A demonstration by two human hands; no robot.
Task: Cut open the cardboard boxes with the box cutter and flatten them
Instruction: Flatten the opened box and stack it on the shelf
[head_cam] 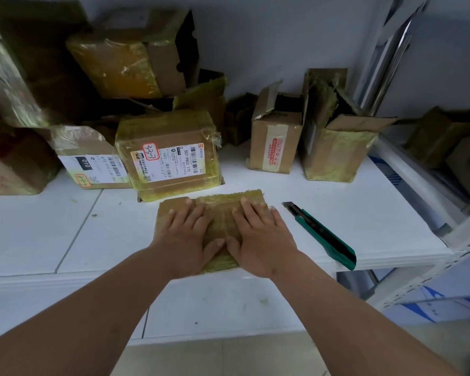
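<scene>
Our left hand point(184, 234) and right hand point(258, 236) are pressing, fingers spread flat, on the flattened box point(220, 213) at the front of the worktop point(255, 299). The box cutter point(320, 234) is lying just beside our right hand with its blade showing, so a sideways slide could be nicking us or knocking it off the nearby edge. Taped boxes point(168, 156) are crowding the back, leaving open room mainly to the left.
</scene>
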